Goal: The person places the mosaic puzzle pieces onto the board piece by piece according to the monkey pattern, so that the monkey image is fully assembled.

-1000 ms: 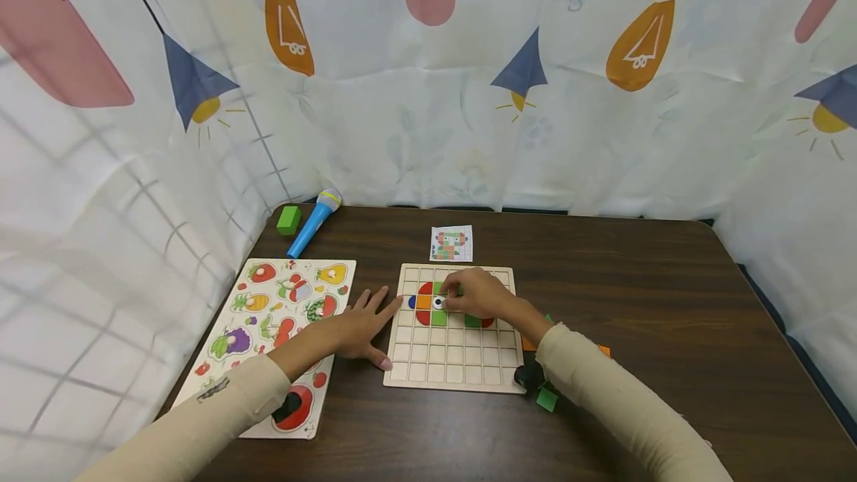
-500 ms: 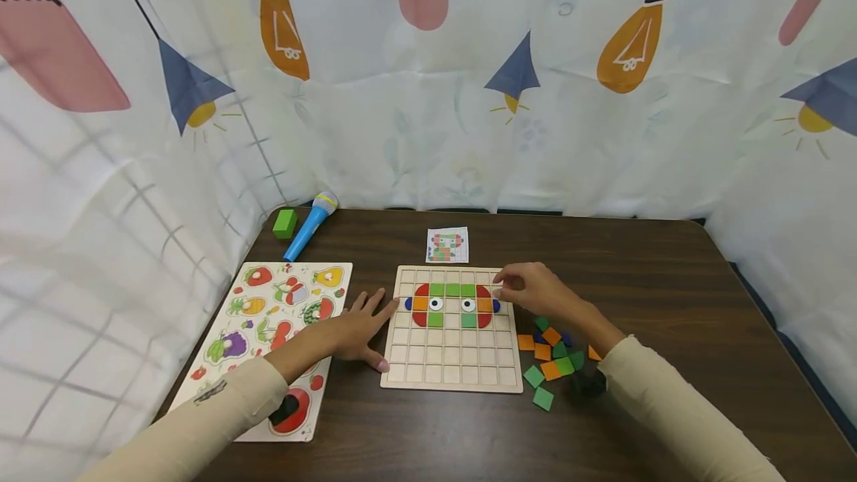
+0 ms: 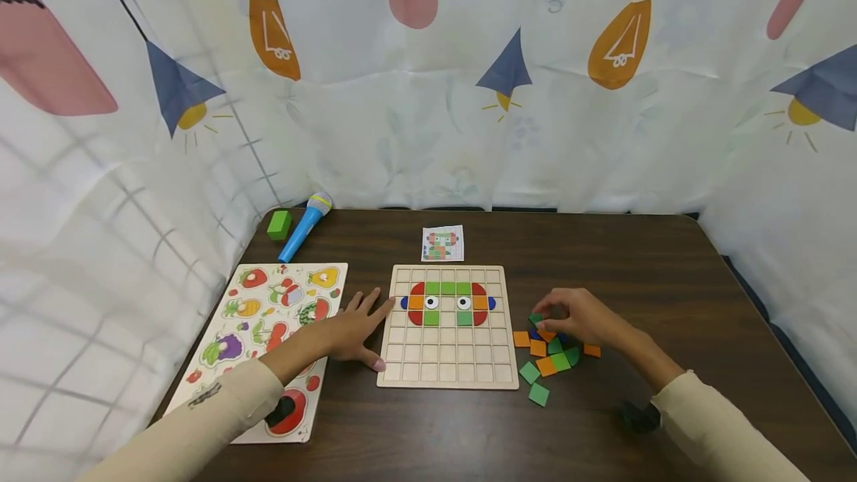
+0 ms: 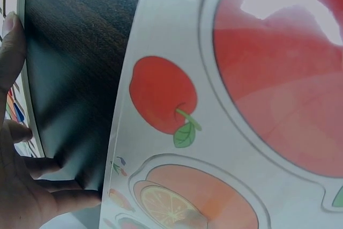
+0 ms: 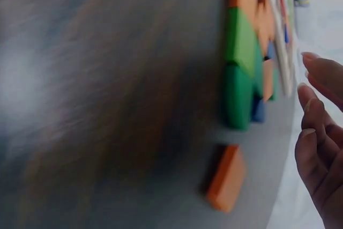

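Observation:
A square wooden grid board (image 3: pixel 447 354) lies mid-table, with red, green, orange, blue and eye-marked tiles (image 3: pixel 447 288) set in its upper rows. My left hand (image 3: pixel 351 333) has its fingers spread, with index finger and thumb at the board's left edge. To the right of the board, my right hand (image 3: pixel 576 315) is over the far side of a loose tile pile (image 3: pixel 561 361). Its fingertips overlap a dark green tile (image 3: pixel 535 317) in the head view. Nothing shows between its loosely bent fingers (image 5: pixel 316 113) in the right wrist view.
Behind the board lies a small pattern card (image 3: pixel 443 243). A fruit puzzle board (image 3: pixel 268 296) lies on the left, under the left forearm. A blue toy microphone (image 3: pixel 304 229) and a green block (image 3: pixel 279 225) are at the back left. White printed curtains (image 3: pixel 402 155) surround the table.
My right hand has moved from the left eye tile, past the board's right side, to the loose pile. The left hand stays at the board's edge.

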{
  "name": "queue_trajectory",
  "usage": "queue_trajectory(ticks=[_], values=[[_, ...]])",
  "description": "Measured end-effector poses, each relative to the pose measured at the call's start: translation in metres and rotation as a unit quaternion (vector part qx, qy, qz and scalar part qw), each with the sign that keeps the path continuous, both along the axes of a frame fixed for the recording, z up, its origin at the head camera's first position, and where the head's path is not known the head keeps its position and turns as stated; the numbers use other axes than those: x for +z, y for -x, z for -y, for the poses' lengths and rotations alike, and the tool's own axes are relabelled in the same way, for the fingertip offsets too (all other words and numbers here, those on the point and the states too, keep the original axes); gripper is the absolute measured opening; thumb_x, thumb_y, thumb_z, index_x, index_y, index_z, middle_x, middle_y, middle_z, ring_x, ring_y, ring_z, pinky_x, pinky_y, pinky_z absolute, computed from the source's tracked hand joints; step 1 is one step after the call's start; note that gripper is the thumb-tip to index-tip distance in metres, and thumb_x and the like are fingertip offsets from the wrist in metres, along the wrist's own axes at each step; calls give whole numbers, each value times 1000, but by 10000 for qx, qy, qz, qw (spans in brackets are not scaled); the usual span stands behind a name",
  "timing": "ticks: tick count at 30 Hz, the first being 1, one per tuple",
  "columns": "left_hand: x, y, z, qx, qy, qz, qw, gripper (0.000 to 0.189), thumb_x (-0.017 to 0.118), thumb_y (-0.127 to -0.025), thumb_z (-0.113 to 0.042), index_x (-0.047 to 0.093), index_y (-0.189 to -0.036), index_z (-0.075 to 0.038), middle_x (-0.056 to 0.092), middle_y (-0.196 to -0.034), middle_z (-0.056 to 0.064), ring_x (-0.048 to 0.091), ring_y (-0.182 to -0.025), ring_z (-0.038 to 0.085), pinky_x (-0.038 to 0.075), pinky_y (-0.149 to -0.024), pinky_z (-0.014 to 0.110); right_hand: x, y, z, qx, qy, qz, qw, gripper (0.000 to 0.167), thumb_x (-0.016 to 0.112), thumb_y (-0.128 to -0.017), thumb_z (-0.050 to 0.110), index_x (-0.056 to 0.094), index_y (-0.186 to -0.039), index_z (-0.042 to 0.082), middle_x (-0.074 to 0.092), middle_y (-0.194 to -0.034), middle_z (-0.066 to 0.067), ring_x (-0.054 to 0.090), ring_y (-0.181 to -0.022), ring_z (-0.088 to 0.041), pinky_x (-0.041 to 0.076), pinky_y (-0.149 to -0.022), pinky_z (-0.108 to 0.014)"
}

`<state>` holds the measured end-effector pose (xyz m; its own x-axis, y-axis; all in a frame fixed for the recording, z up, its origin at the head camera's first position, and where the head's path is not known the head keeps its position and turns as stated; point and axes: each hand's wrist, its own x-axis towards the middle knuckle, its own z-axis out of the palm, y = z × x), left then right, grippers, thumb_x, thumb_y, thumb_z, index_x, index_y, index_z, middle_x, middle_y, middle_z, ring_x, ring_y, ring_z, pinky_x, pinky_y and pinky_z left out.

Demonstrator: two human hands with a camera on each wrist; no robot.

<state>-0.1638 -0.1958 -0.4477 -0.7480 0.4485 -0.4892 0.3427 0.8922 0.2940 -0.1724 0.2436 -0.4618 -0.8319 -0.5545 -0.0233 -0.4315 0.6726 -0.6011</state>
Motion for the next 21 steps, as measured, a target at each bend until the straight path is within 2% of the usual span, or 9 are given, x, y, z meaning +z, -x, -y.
queue_trajectory(ticks=[4, 11, 21], values=[[-1, 1, 0, -38, 37, -43, 10000, 113, 78, -79, -55, 15, -162, -12, 7, -166, 26, 9, -149, 57, 26, -112, 70, -8, -5, -11, 124, -110, -31, 9999, 23, 77, -89, 28, 76, -107, 13, 67, -95, 5, 46, -68, -1, 43, -58, -22], [-2, 1, 0, -57, 155, -96, 9998, 113, 78, -79, -57, 15, -162, -13, 9, -166, 26, 11, -149, 56, 29, -112, 69, -15, -10, -16, -191, -296, 6, 9994, 23, 78, -88, 31, 76, -107, 20, 64, -94, 9, 48, -72, -2, 43, -61, -21], [-3, 1, 0, -9, 104, -58, 9999, 113, 78, -79, -57, 15, -162, -14, 7, -166, 25, 9, -150, 56, 27, -112, 70, -16, -14, -12, -411, -569, -7, 9975, 33, 79, -86, 39, 78, -112, 19, 62, -93, 9, 46, -72, -4, 38, -61, -22]])
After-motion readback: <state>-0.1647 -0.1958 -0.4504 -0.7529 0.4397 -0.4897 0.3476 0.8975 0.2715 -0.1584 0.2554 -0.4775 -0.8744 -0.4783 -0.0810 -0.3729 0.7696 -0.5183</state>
